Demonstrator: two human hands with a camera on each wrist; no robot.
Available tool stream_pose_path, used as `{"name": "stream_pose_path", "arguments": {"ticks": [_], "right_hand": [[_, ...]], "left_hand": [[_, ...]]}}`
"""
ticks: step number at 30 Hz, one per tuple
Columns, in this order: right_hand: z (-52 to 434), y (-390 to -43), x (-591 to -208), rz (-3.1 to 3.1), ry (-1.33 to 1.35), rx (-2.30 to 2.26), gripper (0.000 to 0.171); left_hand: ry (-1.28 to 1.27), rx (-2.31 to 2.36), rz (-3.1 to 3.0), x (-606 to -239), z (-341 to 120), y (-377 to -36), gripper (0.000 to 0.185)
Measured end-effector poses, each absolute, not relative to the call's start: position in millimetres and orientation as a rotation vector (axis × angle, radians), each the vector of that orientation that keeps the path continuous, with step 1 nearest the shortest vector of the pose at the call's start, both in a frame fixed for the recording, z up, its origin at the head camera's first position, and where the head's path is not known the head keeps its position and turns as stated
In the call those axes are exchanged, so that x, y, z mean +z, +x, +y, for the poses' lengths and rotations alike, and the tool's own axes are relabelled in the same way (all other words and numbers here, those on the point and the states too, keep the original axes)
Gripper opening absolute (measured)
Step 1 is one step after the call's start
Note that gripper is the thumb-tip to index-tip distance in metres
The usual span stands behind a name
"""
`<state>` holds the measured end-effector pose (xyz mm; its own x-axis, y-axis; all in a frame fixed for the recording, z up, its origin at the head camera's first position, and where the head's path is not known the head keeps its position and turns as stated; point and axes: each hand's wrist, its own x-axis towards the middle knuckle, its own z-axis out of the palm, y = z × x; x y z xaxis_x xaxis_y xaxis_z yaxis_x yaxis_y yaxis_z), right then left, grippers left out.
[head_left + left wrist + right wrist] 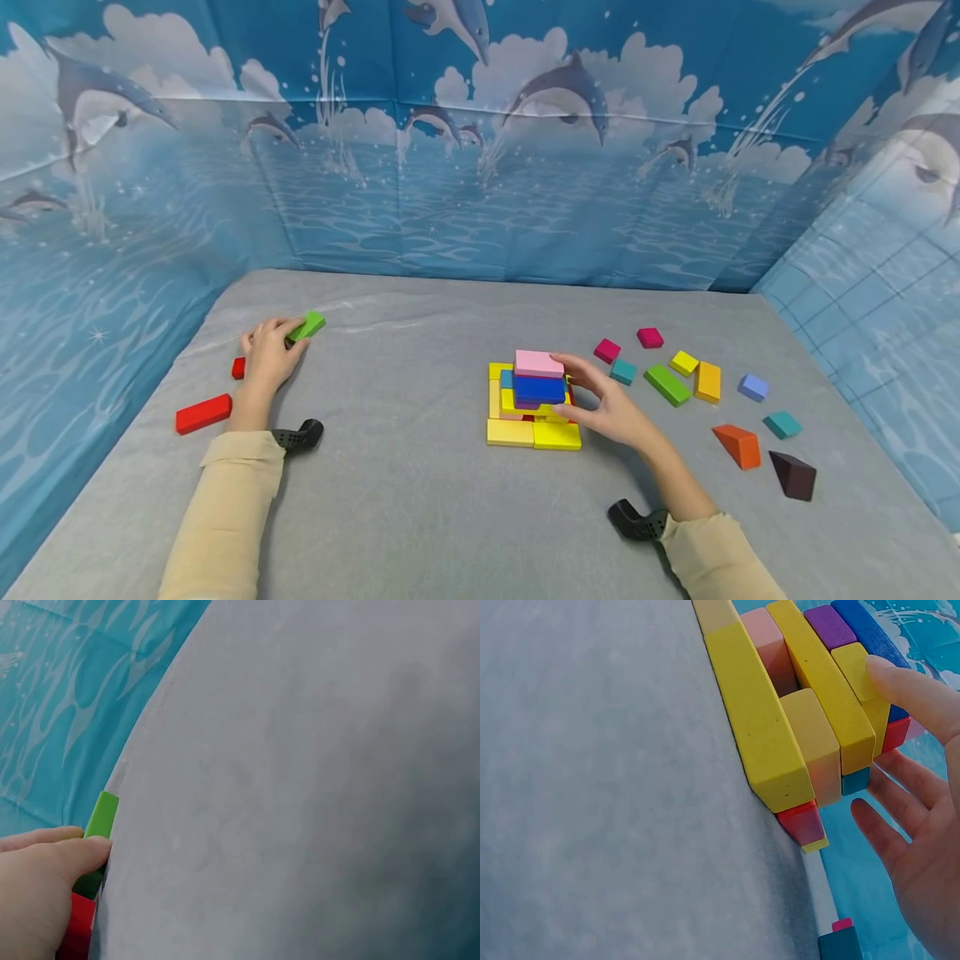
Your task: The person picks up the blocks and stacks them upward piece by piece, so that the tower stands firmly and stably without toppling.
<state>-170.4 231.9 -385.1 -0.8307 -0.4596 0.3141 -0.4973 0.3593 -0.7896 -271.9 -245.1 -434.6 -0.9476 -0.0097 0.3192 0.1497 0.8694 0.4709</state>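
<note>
In the left hand [272, 353] sits a green block [310, 323], one end protruding.

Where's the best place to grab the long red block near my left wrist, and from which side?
Pinch the long red block mid-length, thumb and fingers across its narrow width, probably best from above. It lies flat on the gray surface, top uncovered, its right end close beside the wrist of your left hand. That hand holds the green block, so free it first.
</note>
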Motion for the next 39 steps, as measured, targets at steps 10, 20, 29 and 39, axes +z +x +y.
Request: {"name": "stream_pose_path", "arguments": {"ticks": [10, 20, 29, 39], "right_hand": [[232, -172, -384, -2.561, 0.925, 1.517, 0.066], [231, -174, -385, -2.561, 0.938, 1.507, 0.066], [233, -174, -385, -2.556, 0.950, 1.505, 0.066], [234, -174, -386, -2.523, 0.981, 1.512, 0.066]], "left_hand": [[-0.467, -0.931, -2.472, -426, -185, -267, 0.035], [-1.024, -1.140, -2.292, -392, -81, -228, 0.034], [-1.338, -1.024, -2.310, -388, -18, -198, 0.032], [-1.329, -0.837, -2.323, -390, 2, -194, 0.031]]}}
